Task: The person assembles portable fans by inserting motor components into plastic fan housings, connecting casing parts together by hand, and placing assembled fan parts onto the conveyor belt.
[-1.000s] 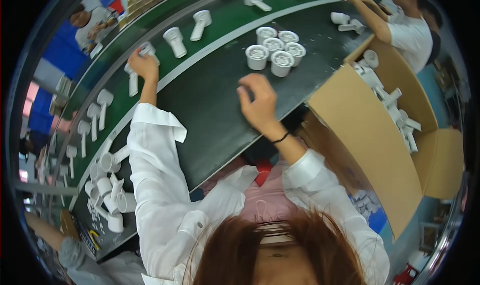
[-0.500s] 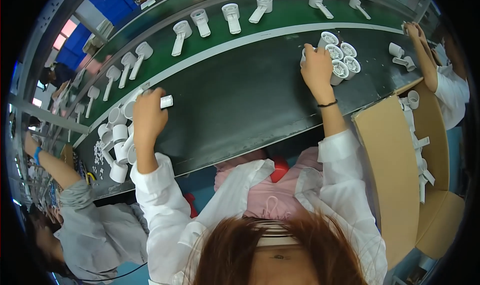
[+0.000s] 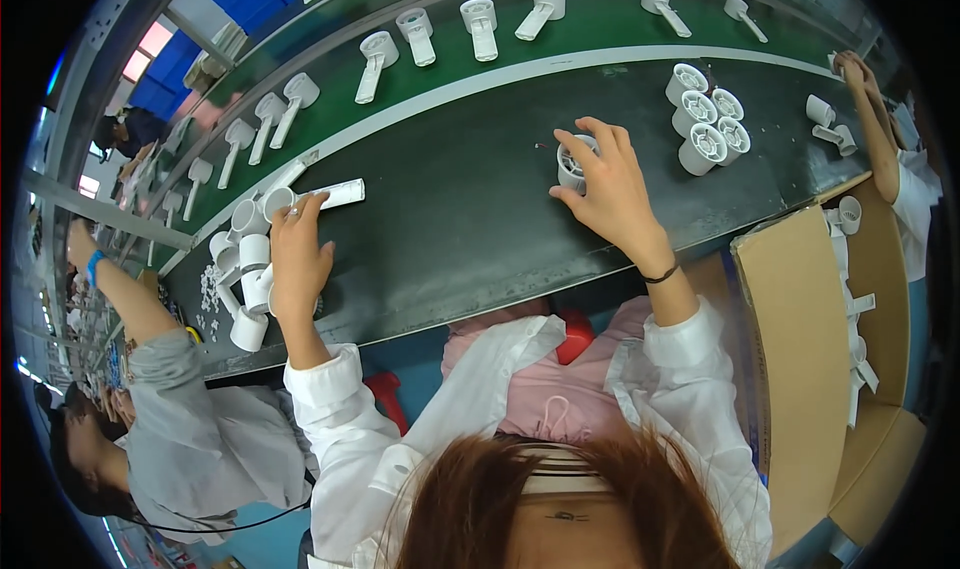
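On the dark work surface, a white round fan unit [image 3: 572,174] with spoked inner parts and a thin wire stands beneath my right hand [image 3: 620,194]. The fingers are spread and the thumb is apart around it. My left hand [image 3: 297,254] is at the pile of white handled housings [image 3: 255,264]. Its fingertips rest at the cup end of one housing, whose flat handle [image 3: 343,193] points right; the thumb stands away from it. My palm hides part of the pile. Several similar fan units [image 3: 705,147] stand grouped to the right of my right hand.
Handled white housings [image 3: 480,29] ride in a row on the green conveyor [image 3: 330,94] behind. A cardboard box [image 3: 800,359] with white parts is at right. Small white pieces [image 3: 210,294] lie at left. Co-workers sit on both sides, one in a grey sleeve [image 3: 180,369].
My right hand has moved left, away from the group, with one fan unit shifted along, and its fingers have spread. My left hand's thumb has come away; the handled housing beneath shows more.
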Tool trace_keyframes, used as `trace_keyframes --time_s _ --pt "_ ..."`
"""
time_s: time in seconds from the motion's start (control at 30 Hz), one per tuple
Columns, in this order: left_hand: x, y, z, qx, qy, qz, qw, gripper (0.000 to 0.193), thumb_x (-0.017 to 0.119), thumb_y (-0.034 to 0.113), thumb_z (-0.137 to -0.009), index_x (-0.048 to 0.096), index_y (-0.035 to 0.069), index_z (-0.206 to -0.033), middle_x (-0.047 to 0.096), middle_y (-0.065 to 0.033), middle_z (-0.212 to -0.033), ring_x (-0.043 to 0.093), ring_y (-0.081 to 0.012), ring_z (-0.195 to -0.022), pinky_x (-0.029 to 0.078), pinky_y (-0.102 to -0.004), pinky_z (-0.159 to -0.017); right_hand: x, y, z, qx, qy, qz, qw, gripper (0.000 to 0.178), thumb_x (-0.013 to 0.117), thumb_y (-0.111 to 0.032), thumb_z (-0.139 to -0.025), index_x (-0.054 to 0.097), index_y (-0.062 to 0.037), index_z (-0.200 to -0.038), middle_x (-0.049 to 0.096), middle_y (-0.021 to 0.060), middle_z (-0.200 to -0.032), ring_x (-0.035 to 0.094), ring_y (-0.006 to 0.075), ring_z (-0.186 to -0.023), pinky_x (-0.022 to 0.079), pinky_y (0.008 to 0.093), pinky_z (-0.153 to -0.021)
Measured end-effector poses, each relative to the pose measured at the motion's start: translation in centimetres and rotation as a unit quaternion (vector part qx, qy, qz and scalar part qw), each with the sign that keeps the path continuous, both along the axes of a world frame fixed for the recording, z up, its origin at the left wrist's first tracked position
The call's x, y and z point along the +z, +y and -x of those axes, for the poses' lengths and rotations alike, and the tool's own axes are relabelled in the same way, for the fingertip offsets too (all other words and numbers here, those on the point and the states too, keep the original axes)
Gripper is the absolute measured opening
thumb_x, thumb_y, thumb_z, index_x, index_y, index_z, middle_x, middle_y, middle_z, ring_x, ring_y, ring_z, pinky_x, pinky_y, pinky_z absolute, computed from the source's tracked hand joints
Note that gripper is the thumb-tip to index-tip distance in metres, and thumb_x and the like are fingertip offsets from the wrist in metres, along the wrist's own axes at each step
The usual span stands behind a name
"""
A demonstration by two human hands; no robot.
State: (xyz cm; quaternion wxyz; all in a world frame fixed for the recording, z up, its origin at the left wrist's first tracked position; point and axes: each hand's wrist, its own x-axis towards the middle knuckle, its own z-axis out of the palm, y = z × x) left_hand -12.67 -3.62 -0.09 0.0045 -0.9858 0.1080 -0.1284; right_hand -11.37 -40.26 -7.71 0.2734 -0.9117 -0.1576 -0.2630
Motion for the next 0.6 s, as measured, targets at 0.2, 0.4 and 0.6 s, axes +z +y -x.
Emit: trace_keyframes --time_s 0.2,0.4,0.6 --pt "-5.3 -1.1 -4.6 0.007 -0.036 -0.146 0.989 0.059 0.064 -0.006 -0.066 0.055 0.012 -0.122 0.06 -0.0158 -0.116 0.053 -0.0357 -0.107 0.045 -0.0445 -0.091 -0.2 0.6 -0.3 0.044 0.079 -0.025 0.996 0.062 0.077 -0.007 -0.067 0.055 -0.0063 -0.125 0.049 0.0167 -0.126 0.048 0.0356 -0.114 0.044 0.0402 -0.094" --pt "-5.7 -4.0 -4.1 -0.054 -0.024 -0.203 0.977 0.024 0.061 -0.002 -0.071 0.057 0.005 -0.093 0.061 -0.0138 -0.098 0.058 -0.0322 -0.097 0.053 -0.0387 -0.071 -0.4 0.3 1.0 0.082 0.106 -0.068 0.989 0.063 0.073 -0.001 -0.07 0.052 -0.0067 -0.129 0.049 0.0185 -0.125 0.049 0.0363 -0.114 0.043 0.0406 -0.096" --pt "-5.2 -7.3 2.8 -0.438 -0.007 0.128 0.89 0.015 0.061 -0.007 -0.064 0.056 -0.001 -0.077 0.061 -0.0154 -0.096 0.062 -0.0358 -0.098 0.053 -0.0433 -0.081 0.0 -0.6 3.3 0.086 0.124 -0.108 0.983 0.064 0.07 0.002 -0.069 0.052 -0.0098 -0.13 0.049 0.0172 -0.124 0.05 0.0361 -0.113 0.044 0.0399 -0.094"
